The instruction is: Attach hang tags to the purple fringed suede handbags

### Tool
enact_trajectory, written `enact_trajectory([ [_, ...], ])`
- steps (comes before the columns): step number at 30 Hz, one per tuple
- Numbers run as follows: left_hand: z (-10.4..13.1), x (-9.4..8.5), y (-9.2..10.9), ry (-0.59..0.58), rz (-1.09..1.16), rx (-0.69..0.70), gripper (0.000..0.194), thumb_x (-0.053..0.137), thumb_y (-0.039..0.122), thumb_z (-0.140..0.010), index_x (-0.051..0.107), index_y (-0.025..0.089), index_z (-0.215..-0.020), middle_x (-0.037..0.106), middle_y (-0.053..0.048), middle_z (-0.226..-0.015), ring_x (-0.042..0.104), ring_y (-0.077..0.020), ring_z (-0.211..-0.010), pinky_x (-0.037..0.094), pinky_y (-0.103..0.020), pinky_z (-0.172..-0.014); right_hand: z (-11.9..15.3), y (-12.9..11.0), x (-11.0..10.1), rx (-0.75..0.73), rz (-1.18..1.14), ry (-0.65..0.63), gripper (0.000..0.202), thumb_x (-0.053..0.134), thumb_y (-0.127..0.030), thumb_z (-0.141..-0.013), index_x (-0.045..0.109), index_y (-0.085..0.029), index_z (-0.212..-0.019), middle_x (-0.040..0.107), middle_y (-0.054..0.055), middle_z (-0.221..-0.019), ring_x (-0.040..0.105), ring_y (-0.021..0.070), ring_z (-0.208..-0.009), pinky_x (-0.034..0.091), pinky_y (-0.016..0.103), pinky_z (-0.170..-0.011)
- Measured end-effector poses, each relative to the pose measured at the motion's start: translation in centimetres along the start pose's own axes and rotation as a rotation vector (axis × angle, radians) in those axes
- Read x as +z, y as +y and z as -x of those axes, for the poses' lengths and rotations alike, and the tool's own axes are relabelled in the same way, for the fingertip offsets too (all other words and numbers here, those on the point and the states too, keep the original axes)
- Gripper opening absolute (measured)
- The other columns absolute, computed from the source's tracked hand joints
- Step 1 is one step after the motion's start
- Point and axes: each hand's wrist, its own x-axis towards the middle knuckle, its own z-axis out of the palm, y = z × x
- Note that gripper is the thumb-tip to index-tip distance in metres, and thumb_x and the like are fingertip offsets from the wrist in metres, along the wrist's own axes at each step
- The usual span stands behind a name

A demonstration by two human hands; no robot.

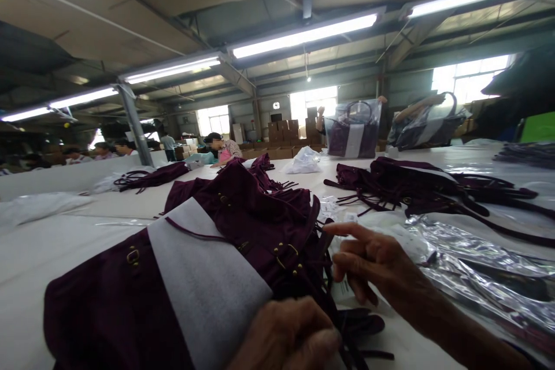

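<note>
A dark purple bag (99,295) lies on the white table, with a pale grey wrap (203,277) around its middle and a thin purple strap across the wrap. My left hand (288,332) is low in the picture over the wrap's lower edge, its fingers curled and blurred; what it may hold is hidden. To the right, my right hand (364,260) reaches in beside the bag's straps and gold rings, index finger stretched out and the others bent apart. A white tag (342,289) shows under it. Another purple bag (269,214) lies just behind.
More purple bags (403,185) lie at the right, near shiny clear plastic (481,260). Farther back stand bags in clear plastic (353,130), handled by people, beside crumpled white plastic (303,161). A person (223,147) leans at the table's far side. Cartons (284,133) are stacked behind.
</note>
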Motion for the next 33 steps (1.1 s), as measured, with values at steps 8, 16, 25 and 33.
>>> enact_trajectory([
  [8, -5.7, -8.6, 1.2, 0.106, -0.902, 0.270, 0.022, 0.058, 0.018, -0.084, 0.065, 0.025, -0.103, 0.062, -0.003, -0.110, 0.051, -0.0241, -0.105, 0.044, -0.036, -0.088, -5.7, 0.2, -2.9, -0.172, 0.520, -0.084, 0.016, 0.065, -0.027, -0.083, 0.058, -0.018, -0.072, 0.061, -0.003, -0.061, 0.046, 0.0081, -0.044, 0.034, 0.021, -0.042],
  [16, -6.1, -8.3, -1.4, 0.184, -0.509, 0.269, 0.012, 0.062, 0.018, -0.079, 0.058, 0.023, -0.089, 0.060, 0.000, -0.110, 0.053, -0.0203, -0.104, 0.041, -0.034, -0.090, -7.0, 3.6, -2.6, -0.213, 0.831, -0.116, 0.014, 0.062, -0.016, -0.078, 0.058, -0.018, -0.065, 0.055, -0.005, -0.060, 0.050, 0.0117, -0.060, 0.035, 0.023, -0.059],
  [25, -6.2, -8.4, -2.5, 0.225, -0.254, 0.312, 0.018, 0.070, 0.011, -0.073, 0.062, 0.021, -0.086, 0.063, -0.003, -0.121, 0.056, -0.0213, -0.111, 0.041, -0.032, -0.094, -7.7, 3.7, -0.5, -0.122, 0.493, -0.211, 0.010, 0.066, -0.020, -0.077, 0.062, -0.016, -0.069, 0.053, -0.005, -0.061, 0.046, 0.0108, -0.059, 0.035, 0.022, -0.056],
  [33, -6.0, -8.7, -3.5, 0.236, -0.206, 0.442, 0.007, 0.076, 0.016, -0.078, 0.077, 0.022, -0.081, 0.070, -0.003, -0.102, 0.062, -0.0198, -0.100, 0.045, -0.030, -0.088, -7.6, 3.7, 1.7, -0.024, 0.311, -0.212, 0.004, 0.063, -0.015, -0.071, 0.062, -0.015, -0.067, 0.051, -0.005, -0.056, 0.041, 0.0080, -0.052, 0.029, 0.020, -0.048],
])
